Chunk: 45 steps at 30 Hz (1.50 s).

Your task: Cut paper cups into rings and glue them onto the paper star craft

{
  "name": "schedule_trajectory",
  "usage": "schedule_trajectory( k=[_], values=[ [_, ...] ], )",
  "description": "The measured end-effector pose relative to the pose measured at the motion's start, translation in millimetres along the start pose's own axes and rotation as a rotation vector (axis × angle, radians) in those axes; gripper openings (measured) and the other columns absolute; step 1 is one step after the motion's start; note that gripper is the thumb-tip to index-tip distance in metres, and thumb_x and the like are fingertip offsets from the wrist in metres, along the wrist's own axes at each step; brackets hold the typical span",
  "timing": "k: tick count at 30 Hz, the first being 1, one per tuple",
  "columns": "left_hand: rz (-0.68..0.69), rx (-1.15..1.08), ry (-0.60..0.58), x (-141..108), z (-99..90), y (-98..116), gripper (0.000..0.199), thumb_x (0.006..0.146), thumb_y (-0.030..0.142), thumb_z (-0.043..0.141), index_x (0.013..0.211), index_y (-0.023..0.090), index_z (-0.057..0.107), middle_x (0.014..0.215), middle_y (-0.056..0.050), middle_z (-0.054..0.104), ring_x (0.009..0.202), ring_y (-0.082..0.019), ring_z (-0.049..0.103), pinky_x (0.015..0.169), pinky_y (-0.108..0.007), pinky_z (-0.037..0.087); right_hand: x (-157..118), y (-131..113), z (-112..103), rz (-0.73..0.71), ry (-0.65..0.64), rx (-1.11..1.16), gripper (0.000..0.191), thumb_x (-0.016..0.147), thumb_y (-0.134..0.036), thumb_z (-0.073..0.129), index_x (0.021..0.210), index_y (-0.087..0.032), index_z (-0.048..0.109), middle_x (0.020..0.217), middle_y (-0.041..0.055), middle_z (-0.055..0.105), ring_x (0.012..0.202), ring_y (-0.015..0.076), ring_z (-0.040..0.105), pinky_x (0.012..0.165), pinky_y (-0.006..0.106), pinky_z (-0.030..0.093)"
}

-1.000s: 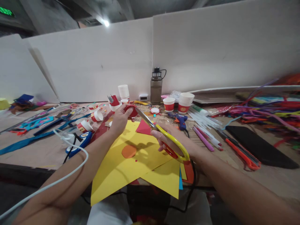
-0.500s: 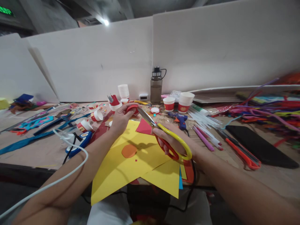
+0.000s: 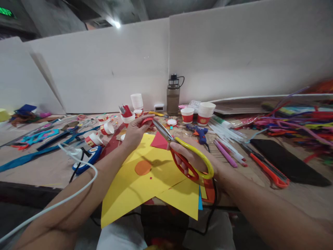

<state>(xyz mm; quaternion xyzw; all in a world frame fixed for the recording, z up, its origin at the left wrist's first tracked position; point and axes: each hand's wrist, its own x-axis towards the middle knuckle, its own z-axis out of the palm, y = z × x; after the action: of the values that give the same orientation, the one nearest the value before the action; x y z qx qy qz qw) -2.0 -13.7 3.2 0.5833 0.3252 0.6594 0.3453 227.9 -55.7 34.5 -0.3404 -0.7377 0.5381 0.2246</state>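
Note:
Between the fingers of my left hand is a small piece of red paper, partly hidden by the fingers. My right hand is closed round the yellow and red handles of a pair of scissors. The scissor blades point up and left, their tips at the red paper's right edge. Below both hands lie sheets of yellow paper, with an orange paper circle and a tiny red scrap on top. A larger red paper piece rests under the blades.
A bottle stands at the back, with stacked paper cups to its right. A blue glue gun, markers, a cutter knife and a black phone-like slab lie on the right. A white cable crosses my left forearm.
The red paper in my left hand has turned slightly and looks flatter at the blades. The scissor handles have spread slightly. Both arms stay almost in place.

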Motion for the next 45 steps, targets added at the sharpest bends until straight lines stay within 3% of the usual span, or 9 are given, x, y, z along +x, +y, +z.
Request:
schedule_trajectory(
  k=[12, 30, 34, 39, 45],
  values=[
    [0.018, 0.004, -0.022, 1, -1.1, -1, 0.031, 0.080, 0.031, 0.068, 0.110, 0.024, 0.069, 0.106, -0.007, 0.072, 0.090, -0.019, 0.070, 0.076, -0.035, 0.061, -1, -3, 0, 0.003, -0.004, -0.041, 0.035, 0.094, -0.045, 0.037, 0.069, -0.021, 0.040, 0.042, -0.0063, 0.047, 0.031, 0.0091, 0.048, 0.030, 0.018, 0.038],
    [0.043, 0.047, 0.009, -2, 2.1, 3, 0.029, 0.080, 0.033, 0.067, 0.107, 0.023, 0.070, 0.106, -0.007, 0.072, 0.095, -0.021, 0.068, 0.080, -0.037, 0.060, 1, 6, -2, -0.060, 0.009, -0.042, 0.036, 0.091, -0.054, 0.041, 0.076, -0.021, 0.043, 0.056, -0.0054, 0.053, 0.039, 0.0100, 0.052, 0.034, 0.020, 0.042],
    [0.024, 0.017, 0.014, -2, 2.3, 1, 0.028, 0.080, 0.033, 0.068, 0.106, 0.023, 0.071, 0.104, -0.007, 0.072, 0.093, -0.021, 0.069, 0.080, -0.038, 0.060, 0, 2, -2, -0.077, -0.003, -0.114, 0.038, 0.094, -0.049, 0.037, 0.070, -0.021, 0.041, 0.049, -0.0056, 0.049, 0.036, 0.0087, 0.049, 0.037, 0.019, 0.040],
    [0.025, 0.011, 0.019, -1, 1.2, -1, 0.029, 0.080, 0.032, 0.069, 0.107, 0.023, 0.070, 0.105, -0.006, 0.072, 0.092, -0.021, 0.069, 0.079, -0.039, 0.060, 0, 3, -1, -0.084, -0.001, -0.077, 0.032, 0.094, -0.050, 0.037, 0.084, -0.021, 0.045, 0.054, -0.0064, 0.052, 0.037, 0.0094, 0.050, 0.037, 0.020, 0.040],
    [0.060, 0.005, 0.015, -2, 1.1, -2, 0.029, 0.080, 0.030, 0.068, 0.108, 0.024, 0.070, 0.103, -0.006, 0.072, 0.091, -0.020, 0.070, 0.079, -0.039, 0.060, 2, 10, -2, -0.111, -0.023, -0.082, 0.039, 0.092, -0.058, 0.038, 0.086, -0.020, 0.048, 0.055, -0.0059, 0.052, 0.042, 0.0104, 0.054, 0.044, 0.022, 0.043]
  ],
)
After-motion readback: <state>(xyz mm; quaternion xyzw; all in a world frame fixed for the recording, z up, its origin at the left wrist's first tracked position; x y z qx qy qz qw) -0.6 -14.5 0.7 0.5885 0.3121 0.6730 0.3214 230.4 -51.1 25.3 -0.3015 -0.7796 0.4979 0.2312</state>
